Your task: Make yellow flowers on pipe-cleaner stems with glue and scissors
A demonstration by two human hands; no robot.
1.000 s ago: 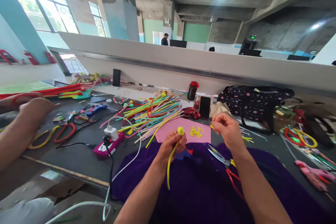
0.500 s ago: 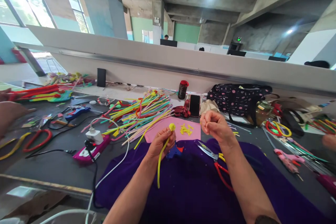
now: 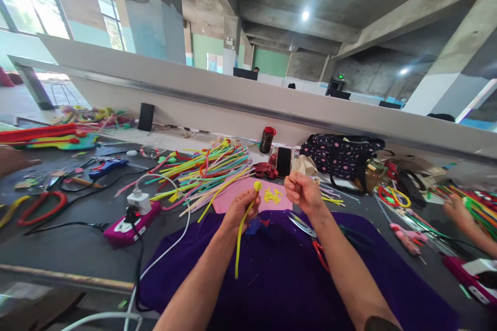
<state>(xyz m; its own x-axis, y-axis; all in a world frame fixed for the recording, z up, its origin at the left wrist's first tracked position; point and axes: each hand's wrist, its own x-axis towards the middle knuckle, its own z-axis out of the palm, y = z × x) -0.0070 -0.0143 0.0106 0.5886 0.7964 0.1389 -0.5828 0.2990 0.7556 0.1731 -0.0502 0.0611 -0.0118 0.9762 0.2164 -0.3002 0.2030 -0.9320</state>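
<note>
My left hand is closed around a yellow pipe cleaner; its long end hangs below the fingers and its rolled, knobbed top pokes out above them. My right hand hovers to the right with thumb and fingers pinched together; anything between them is too small to make out. Several short yellow pieces lie on a pink sheet behind my hands. Scissors with red handles rest under my right forearm on the dark purple cloth. A blue object is partly hidden by my left hand.
Many coloured pipe cleaners are heaped at the back left. A purple power strip with cables stands at left. Behind are a phone, a black bottle and a dotted bag. Another person's hand is at right, another hand at far left.
My right hand has moved a little left and down, closer to my left hand, its fingers more tightly closed. The view has shifted to the right. At right, another person's hand shows more.
</note>
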